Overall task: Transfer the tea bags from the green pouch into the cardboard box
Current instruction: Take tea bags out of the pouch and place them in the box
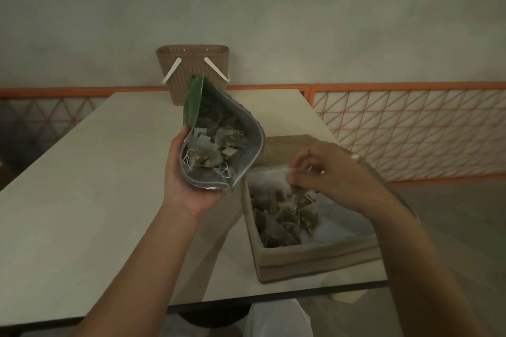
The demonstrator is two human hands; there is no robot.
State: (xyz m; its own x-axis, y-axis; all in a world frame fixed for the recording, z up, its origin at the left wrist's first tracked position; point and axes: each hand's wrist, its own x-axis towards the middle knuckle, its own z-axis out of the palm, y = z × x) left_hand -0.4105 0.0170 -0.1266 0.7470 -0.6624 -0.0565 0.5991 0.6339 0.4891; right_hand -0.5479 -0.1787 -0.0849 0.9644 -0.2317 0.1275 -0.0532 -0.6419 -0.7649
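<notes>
The pouch is held up off the surface by the left hand, whose fingers curl under and round its lower edge. Its mouth gapes toward the camera and tips slightly right, its long axis running from that near edge up and away toward the basket. Inside it lie tea bags with their white strings and tags, a fair number not yet moved.

The box sits on the surface just right of and below the pouch's mouth, open, lined with pale paper, with a heap of bags already in its left half. The right hand hangs over the box's far part, palm down, fingers bent together; it seems to pinch a bag at its tip or string, though blur makes this uncertain.

So the right hand is the nearer one to the pouch's mouth, which lies to its left and a little higher. Judging from this, the next reach goes leftward and up into the opening, while the left hand holds the mouth facing it.
</notes>
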